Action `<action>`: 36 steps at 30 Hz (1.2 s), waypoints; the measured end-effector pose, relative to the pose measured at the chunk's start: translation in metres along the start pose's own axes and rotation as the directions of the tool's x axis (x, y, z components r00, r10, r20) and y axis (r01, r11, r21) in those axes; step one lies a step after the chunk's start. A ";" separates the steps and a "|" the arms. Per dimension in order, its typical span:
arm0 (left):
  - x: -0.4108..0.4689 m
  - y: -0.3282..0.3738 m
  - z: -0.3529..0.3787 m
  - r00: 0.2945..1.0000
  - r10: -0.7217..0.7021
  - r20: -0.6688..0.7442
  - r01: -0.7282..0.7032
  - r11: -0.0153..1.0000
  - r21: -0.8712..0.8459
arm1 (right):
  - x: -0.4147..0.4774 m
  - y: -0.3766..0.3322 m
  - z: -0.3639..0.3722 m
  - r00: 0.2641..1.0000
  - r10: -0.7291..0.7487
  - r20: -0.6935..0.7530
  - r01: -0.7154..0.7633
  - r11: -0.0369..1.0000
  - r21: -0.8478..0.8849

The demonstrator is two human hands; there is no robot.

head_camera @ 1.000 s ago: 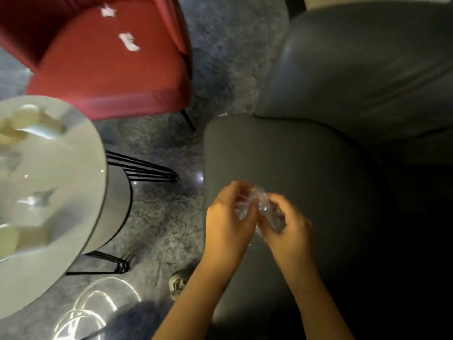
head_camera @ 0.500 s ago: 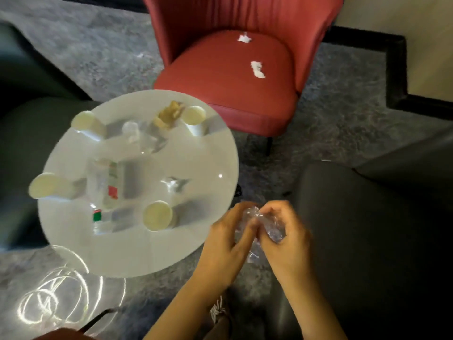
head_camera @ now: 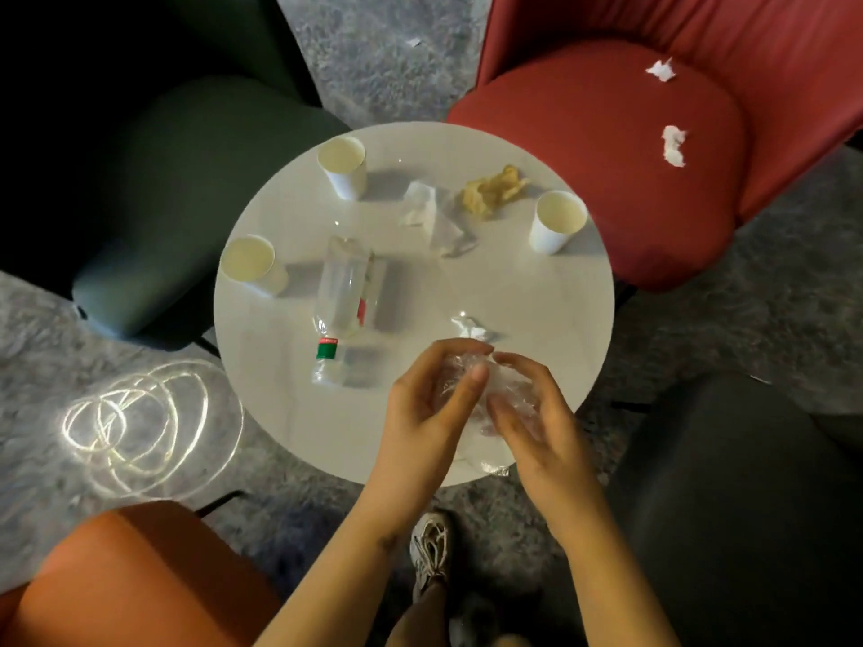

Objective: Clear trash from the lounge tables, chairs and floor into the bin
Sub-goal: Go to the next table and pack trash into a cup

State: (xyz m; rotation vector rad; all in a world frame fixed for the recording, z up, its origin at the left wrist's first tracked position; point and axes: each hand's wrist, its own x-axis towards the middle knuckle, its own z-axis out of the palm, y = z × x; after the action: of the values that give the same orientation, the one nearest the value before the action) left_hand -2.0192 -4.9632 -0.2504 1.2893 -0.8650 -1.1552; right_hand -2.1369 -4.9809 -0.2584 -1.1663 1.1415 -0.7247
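My left hand and my right hand together grip a crumpled clear plastic wrapper above the near edge of a round white table. On the table lie a clear plastic bottle on its side, a small clear bottle with a green cap, three white paper cups, a white tissue, a crumpled yellow paper and a clear plastic scrap. Two white paper scraps rest on the red chair's seat.
Chairs ring the table: a dark green one at left, an orange one near left, a dark grey one at right. Grey carpet lies between them, with a small scrap on it. My shoe is below.
The view has swung from the grey chair to over the table. Both hands kept hold of the plastic wrapper and now hover above the table's near edge.
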 end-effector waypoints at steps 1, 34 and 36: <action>-0.001 -0.003 -0.002 1.000 -0.013 -0.001 0.013 1.000 -0.004 | 0.002 0.002 0.003 1.000 -0.003 -0.028 0.004 1.000 0.029; -0.014 -0.129 -0.021 0.941 0.052 -0.334 0.218 0.664 0.716 | 0.084 0.081 -0.002 0.837 0.061 0.544 0.533 0.133 -0.835; -0.015 -0.129 -0.020 0.961 0.030 -0.275 0.185 0.671 0.718 | 0.088 0.076 -0.004 0.807 0.114 0.579 0.563 0.146 -0.813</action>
State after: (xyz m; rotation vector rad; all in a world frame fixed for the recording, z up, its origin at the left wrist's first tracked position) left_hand -2.0232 -4.9325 -0.3782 2.1192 -1.1366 -0.6507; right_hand -2.1224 -5.0400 -0.3577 -2.5688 0.8500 0.3571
